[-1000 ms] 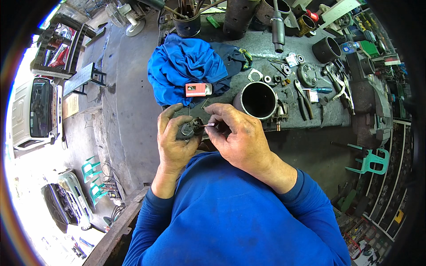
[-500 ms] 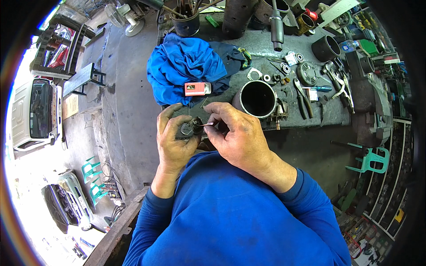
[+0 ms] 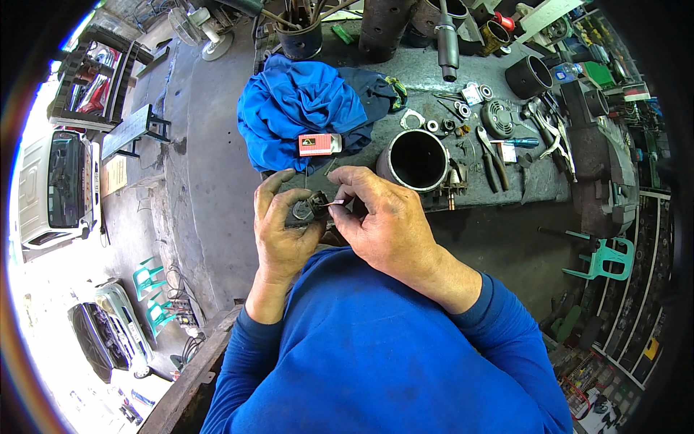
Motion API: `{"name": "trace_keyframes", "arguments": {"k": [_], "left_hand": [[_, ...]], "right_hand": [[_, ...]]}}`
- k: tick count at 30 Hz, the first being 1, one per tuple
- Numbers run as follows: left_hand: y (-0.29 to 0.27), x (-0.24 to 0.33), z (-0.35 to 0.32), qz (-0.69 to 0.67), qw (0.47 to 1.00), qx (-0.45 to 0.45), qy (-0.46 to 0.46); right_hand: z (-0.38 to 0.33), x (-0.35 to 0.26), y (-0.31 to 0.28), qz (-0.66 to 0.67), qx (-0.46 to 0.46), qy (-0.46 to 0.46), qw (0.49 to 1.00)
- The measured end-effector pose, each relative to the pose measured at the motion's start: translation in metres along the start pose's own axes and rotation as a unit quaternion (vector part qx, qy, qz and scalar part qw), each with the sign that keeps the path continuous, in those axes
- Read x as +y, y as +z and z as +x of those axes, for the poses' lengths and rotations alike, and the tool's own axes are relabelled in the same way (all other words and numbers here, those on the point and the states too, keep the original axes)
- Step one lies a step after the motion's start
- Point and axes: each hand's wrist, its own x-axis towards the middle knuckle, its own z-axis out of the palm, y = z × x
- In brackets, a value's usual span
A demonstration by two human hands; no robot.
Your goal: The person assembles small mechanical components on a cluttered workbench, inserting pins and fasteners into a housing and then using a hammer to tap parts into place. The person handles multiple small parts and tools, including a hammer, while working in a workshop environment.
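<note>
The left hand (image 3: 278,228) holds a small dark part (image 3: 318,203) between thumb and forefinger, with another finger lifted away. The right hand (image 3: 390,217) pinches a thin strip (image 3: 337,203) with its fingertips, and the strip points at the side of the part. Both things are in the air, in front of the blue shirt (image 3: 390,325) and near the front edge of the bench (image 3: 531,189). Whether the strip touches the part or already enters it, I cannot tell, because both are too small here. A pale, six-sided shape (image 3: 302,210) shows beside the part; I cannot say if it belongs to it.

The step in hand looks to be fine work with the strip against the part. In my judgement, such a move calls for a steady left hand and a light, straight guiding by the right one, so that the strip does not bend.

Beyond the hands, a red-and-white box (image 3: 319,145) rests on a blue cloth (image 3: 303,101), and an open cylinder (image 3: 386,160) stands to the right of them.
</note>
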Motion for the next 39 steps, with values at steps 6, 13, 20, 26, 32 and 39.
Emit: {"name": "trace_keyframes", "arguments": {"k": [6, 13, 20, 26, 32, 39], "left_hand": [[0.0, 0.0, 0.0, 0.001, 1.0, 0.004, 0.012], [0.0, 0.0, -0.001, 0.006, 1.0, 0.004, 0.01], [-0.002, 0.002, -0.001, 0.013, 1.0, 0.004, 0.018], [-0.003, 0.002, -0.001, 0.008, 0.999, -0.01, 0.037], [-0.006, 0.001, -0.004, 0.03, 0.998, -0.031, 0.056], [-0.008, 0.007, -0.004, -0.008, 0.999, -0.051, 0.013]], "right_hand": [[-0.001, 0.001, 0.002, -0.019, 0.014, -0.029, 0.999], [-0.002, 0.005, 0.006, -0.091, 0.024, -0.095, 0.991], [-0.004, 0.005, 0.006, -0.14, 0.022, -0.125, 0.982], [-0.007, 0.008, 0.006, -0.141, -0.006, -0.102, 0.985], [-0.011, 0.009, 0.006, -0.176, -0.025, -0.089, 0.98], [-0.012, 0.013, 0.008, -0.179, -0.037, -0.077, 0.98]]}}
